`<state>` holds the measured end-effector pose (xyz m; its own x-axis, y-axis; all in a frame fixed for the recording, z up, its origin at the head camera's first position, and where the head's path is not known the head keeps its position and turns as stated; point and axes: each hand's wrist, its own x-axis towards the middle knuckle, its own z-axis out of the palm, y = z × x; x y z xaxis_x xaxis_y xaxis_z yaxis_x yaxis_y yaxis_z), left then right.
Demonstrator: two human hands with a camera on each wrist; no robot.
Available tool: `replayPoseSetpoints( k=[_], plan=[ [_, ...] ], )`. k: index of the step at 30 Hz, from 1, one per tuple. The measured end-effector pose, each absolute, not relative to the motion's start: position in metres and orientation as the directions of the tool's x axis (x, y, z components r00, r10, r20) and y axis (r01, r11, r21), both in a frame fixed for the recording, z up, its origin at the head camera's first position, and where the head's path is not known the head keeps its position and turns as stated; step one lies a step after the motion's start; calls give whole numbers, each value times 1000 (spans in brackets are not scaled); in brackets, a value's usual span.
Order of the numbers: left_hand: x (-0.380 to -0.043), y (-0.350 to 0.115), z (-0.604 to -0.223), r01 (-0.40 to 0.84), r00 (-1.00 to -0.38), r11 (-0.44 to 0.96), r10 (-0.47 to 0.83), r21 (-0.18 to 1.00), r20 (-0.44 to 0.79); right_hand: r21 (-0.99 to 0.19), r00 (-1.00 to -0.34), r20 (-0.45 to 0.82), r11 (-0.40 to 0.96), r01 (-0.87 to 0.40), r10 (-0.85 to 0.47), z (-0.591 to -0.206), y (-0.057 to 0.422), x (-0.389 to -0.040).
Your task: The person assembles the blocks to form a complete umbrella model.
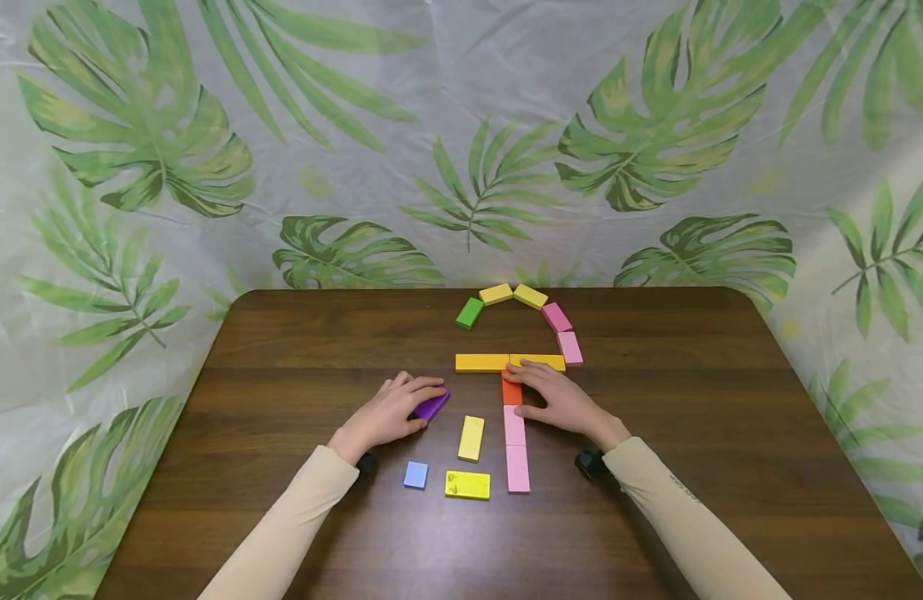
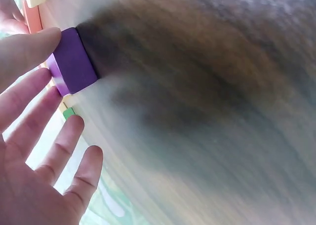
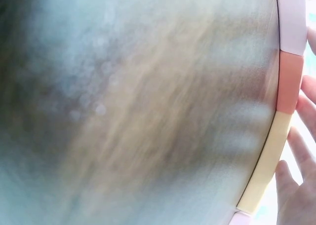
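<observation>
My left hand [image 1: 390, 410] pinches a purple rectangular block [image 1: 433, 405] at the left of the laid-out blocks. In the left wrist view the thumb is on one side of the purple block [image 2: 75, 62], two fingers on the other, and the remaining fingers are spread. My right hand [image 1: 559, 398] lies over a line of blocks with fingers extended. Its fingertips are at the top of a red-orange block [image 1: 511, 392] and the right-hand piece of an orange-yellow bar [image 1: 480, 363]; the thumb is at a pink block [image 1: 514, 427]. The right wrist view shows relaxed fingers along the red-orange block [image 3: 290, 82].
Above the bar curve a green block [image 1: 470, 313], yellow blocks [image 1: 496, 294] and pink blocks [image 1: 570, 348]. Between the forearms lie a pale yellow block [image 1: 471, 438], a bright yellow block [image 1: 467, 485] and a small blue block [image 1: 416, 475]. A leaf-print cloth hangs behind the brown table [image 1: 319, 333].
</observation>
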<state>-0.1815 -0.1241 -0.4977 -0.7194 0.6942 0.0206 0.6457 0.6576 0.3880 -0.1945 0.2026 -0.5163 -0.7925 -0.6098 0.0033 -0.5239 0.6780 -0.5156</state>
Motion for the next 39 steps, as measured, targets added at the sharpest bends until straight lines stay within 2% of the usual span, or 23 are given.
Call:
replayPoseSetpoints(
  k=[15, 26, 33, 39],
  plan=[
    [-197, -118, -498, 626, -738, 643, 671, 442, 68, -525, -798, -4, 681, -512, -603, -514, 202, -194],
    [-226, -108, -493, 548, -807, 700, 586, 458, 70, -524, -792, 4, 673, -522, -610, -515, 202, -194],
    [-244, -101, -497, 548, -813, 695, 573, 466, 101, -522, -793, 10, 674, -523, -609, -516, 202, -194],
    [-255, -94, -496, 526, -822, 708, 566, 472, 68, -520, -792, 10, 673, -526, -611, -516, 202, -195]
  ],
)
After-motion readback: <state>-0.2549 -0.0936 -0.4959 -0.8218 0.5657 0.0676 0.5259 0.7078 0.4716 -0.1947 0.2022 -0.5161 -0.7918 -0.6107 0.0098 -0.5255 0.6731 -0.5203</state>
